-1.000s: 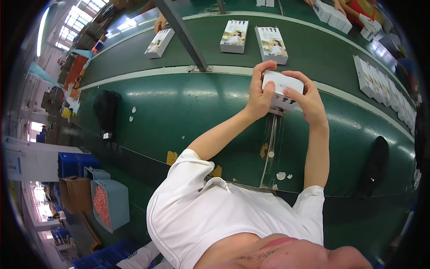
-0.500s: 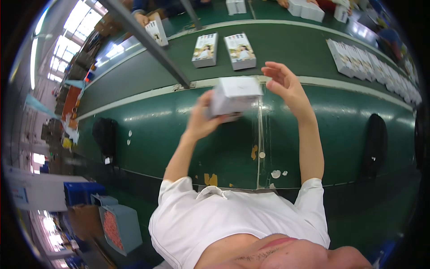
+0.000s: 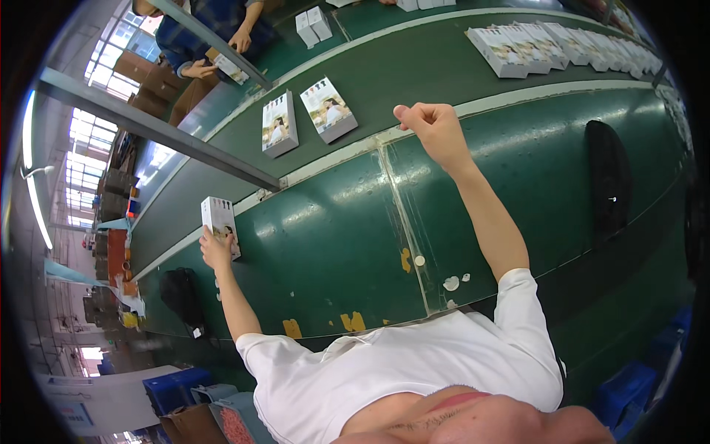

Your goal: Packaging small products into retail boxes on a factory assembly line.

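Out to the left, my left hand (image 3: 216, 250) grips a white printed carton (image 3: 219, 214) by its near end. The carton rests on or just above the green worktable (image 3: 318, 244); I cannot tell which. My right hand (image 3: 438, 135) hovers by the far edge of the table with its fingers curled in, and nothing shows in it. Beyond the table, two cartons of the same kind, a left one (image 3: 278, 126) and a right one (image 3: 328, 109), lie face up on the green conveyor belt (image 3: 399, 78).
A slanting metal bar (image 3: 163, 133) crosses the left side. Several cartons (image 3: 510, 50) overlap in a row on the belt at far right. A co-worker's hands (image 3: 198, 69) hold a carton across the belt. Black objects, one left (image 3: 180, 297) and one right (image 3: 609, 177), flank the table.
My left hand has carried the carton leftward from the table's middle. My right hand has curled from open fingers. The whole view has shifted and turned.
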A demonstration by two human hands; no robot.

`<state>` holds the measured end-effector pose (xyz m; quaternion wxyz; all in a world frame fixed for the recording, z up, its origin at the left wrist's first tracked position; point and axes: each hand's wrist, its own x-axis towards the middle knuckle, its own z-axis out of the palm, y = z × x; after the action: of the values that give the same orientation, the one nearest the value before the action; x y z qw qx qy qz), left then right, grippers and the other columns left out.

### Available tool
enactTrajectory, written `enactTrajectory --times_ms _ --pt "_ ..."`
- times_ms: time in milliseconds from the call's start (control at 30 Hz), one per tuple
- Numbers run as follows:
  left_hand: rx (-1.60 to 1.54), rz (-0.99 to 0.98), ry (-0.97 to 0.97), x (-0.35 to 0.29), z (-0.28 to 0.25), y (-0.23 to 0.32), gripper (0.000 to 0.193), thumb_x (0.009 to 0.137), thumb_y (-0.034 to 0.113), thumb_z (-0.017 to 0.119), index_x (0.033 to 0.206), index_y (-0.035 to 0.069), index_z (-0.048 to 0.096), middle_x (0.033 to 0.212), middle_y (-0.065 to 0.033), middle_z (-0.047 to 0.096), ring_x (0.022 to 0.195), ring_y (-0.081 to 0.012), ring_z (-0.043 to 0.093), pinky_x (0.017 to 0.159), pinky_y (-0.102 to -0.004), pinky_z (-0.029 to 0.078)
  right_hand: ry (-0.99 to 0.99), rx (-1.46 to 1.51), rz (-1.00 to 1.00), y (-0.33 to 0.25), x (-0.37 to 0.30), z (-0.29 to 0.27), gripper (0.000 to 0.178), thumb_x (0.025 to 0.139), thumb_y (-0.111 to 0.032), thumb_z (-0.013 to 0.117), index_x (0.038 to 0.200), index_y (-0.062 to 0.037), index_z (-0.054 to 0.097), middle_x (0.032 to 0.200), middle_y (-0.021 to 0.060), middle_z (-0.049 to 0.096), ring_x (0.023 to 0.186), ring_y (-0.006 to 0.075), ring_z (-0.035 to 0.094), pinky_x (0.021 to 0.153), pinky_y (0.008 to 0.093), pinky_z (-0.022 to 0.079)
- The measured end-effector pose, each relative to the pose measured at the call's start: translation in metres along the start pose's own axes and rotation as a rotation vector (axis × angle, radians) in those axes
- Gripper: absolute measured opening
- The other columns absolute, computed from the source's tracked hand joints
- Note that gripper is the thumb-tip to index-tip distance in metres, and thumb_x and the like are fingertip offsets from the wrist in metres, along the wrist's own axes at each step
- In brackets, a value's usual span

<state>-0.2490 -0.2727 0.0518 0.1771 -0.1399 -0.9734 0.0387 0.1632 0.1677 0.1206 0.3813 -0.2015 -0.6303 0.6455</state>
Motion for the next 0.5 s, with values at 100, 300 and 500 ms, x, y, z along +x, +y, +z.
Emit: enactTrajectory --times_ms 100,300,500 --pt "0.058 0.001 0.037 0.005 -0.01 0.017 0.083 0.076 0.044 0.079 0.143 0.014 0.04 0.133 -0.0168 0.052 0.116 -0.0379 0.056 0.093 -0.052 0.047 0.035 -0.084 0.043 -0.001 -0.004 -0.001 0.046 0.092 -0.034 0.07 0.059 -0.0033 0.06 0.058 -0.0022 0.052 0.061 0.0034 0.038 0.062 0.0221 0.032" --pt "-0.525 0.728 0.786 -0.034 -0.058 0.149 0.047 0.083 0.023 0.075 0.124 0.006 0.058 0.118 -0.0133 0.064 0.111 -0.0333 0.06 0.094 -0.0453 0.047 0.02 0.015 -0.148 0.02 0.014 -0.007 0.061 0.106 -0.039 0.043 0.066 0.0024 0.064 0.073 0.0096 0.068 0.074 0.0161 0.062 0.074 0.0301 0.046" --pt "-0.857 0.717 0.273 -0.029 -0.077 0.325 0.065 0.085 0.042 0.072 0.131 0.001 0.051 0.128 -0.0197 0.057 0.118 -0.0394 0.054 0.1 -0.0455 0.044 0.016 0.03 -0.217 0.015 0.012 -0.016 0.052 0.109 -0.035 0.032 0.111 0.0032 0.067 0.087 0.0098 0.072 0.083 0.0166 0.065 0.086 0.0304 0.049"
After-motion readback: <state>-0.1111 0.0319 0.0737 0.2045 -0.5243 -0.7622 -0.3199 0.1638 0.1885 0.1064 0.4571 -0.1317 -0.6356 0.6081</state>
